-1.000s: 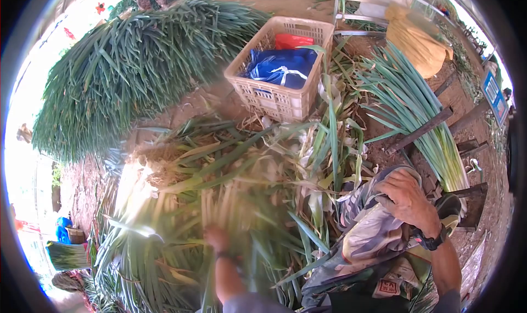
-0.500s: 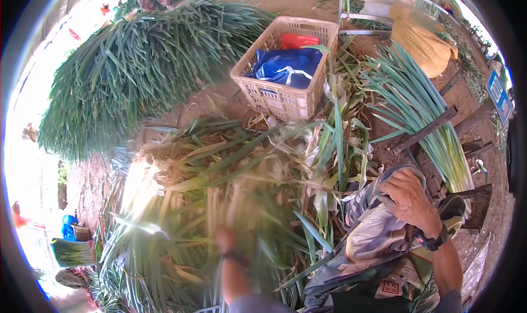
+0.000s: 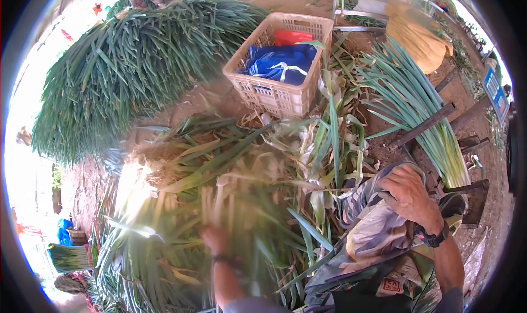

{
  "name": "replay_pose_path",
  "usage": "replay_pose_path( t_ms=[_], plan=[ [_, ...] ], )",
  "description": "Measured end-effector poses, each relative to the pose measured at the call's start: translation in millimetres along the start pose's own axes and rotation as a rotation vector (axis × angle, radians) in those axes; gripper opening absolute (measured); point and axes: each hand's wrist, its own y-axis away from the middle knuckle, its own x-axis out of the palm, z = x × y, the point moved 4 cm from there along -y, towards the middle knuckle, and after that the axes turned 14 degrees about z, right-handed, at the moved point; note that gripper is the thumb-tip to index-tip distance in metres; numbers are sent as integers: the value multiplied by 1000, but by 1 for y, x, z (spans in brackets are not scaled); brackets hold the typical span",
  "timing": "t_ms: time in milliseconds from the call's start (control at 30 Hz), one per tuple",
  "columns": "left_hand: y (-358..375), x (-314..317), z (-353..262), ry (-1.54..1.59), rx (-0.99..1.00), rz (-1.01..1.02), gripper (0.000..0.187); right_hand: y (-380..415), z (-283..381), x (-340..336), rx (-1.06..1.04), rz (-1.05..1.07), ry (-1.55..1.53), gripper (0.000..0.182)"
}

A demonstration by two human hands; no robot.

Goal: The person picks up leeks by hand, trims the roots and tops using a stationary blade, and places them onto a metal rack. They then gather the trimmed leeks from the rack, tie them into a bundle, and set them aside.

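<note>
My left hand (image 3: pixel 215 239) reaches down among the long green-and-white stalks (image 3: pixel 164 258) lying in front of me. Its fingers are blurred, and whether they grip a stalk cannot be made out. My right hand (image 3: pixel 405 195) rests on my knee in patterned trousers (image 3: pixel 373 230), with its fingers curled over the cloth and a dark watch on the wrist. Pale roots (image 3: pixel 153 167) show at the upper left end of the stalks. Right of my knee, a neat bundle of stalks (image 3: pixel 420 110) leans on a dark bar (image 3: pixel 425 127).
A beige plastic crate (image 3: pixel 274 96) holding blue cloth (image 3: pixel 280 63) and a red item stands ahead. A tall heap of green leaves (image 3: pixel 126 66) fills the upper left. A yellow sack (image 3: pixel 420 38) lies at the upper right, near a metal frame (image 3: pixel 359 28).
My left hand has shifted slightly to the left over the stalks. The whole view has moved a little. My right hand stays on my knee.
</note>
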Motion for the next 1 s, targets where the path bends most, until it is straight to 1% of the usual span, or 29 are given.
replay_pose_path(
  t_ms=[100, 200, 300, 400, 500, 533, 567, 600, 733, 833, 933, 1000],
  plan=[
    [-20, 23, 24, -197, 151, -244, 44, -1, 1, -1, 16, 19, -8, 22],
    [-20, 21, 23, -39, 152, -211, 59, -2, 3, -3, 29, 35, -6, 22],
    [-30, 35, 37, -31, 125, -282, 67, -3, 3, -2, 47, 61, 9, 22],
    [-45, 42, 44, -77, 15, -149, 63, -3, 4, 0, 28, 30, 40, 21],
    [-55, 73, 58, -124, 62, -185, 62, -4, 3, -1, 21, 44, 44, 20],
    [-55, 78, 59, -111, 57, -160, 60, -4, 3, -1, 22, 35, 43, 20],
    [-45, 73, 50, -100, 52, -153, 60, -3, 3, -1, 23, 30, 42, 20],
    [-25, 54, 32, -90, 46, -144, 60, -2, 3, -1, 23, 27, 40, 19],
    [-18, 35, 20, -38, -7, -95, 65, -1, 3, 0, 23, 7, 63, 18],
    [-21, 18, 10, 103, 84, 97, 69, 1, 3, 0, 35, 14, 53, 20],
    [-27, 21, 8, -107, 22, 191, 67, 4, 1, 1, 49, 58, 47, 24],
    [-14, 17, 2, -13, 94, 85, 63, 5, 2, 0, 47, 54, 61, 26]
  ],
)
